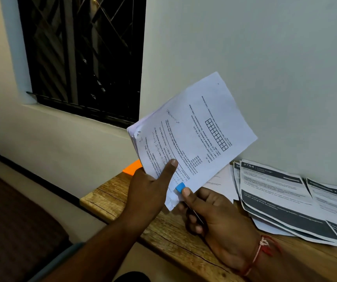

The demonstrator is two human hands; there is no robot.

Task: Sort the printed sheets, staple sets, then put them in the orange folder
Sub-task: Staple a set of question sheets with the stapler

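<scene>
Just one camera here, head-worn, looking forward and down across the near-left corner of the desk (163, 231). It sits close in: the left hand (149, 188), right hand (214, 216), stack of sheets (194, 135) and stapler (180, 187) fill the middle. The view is tilted, so the desk's near edge runs diagonally. It faces the wall (265, 58) behind the desk, with the window (82, 58) upper left.

The sheets (192, 135) are white with black print and a small grid of squares, and the stapler (180, 187) is blue. The folder (133, 167) is bright orange and the counter (163, 231) is brown wood with dark lines. The other papers (275, 192) are white with dark grey bands.
</scene>
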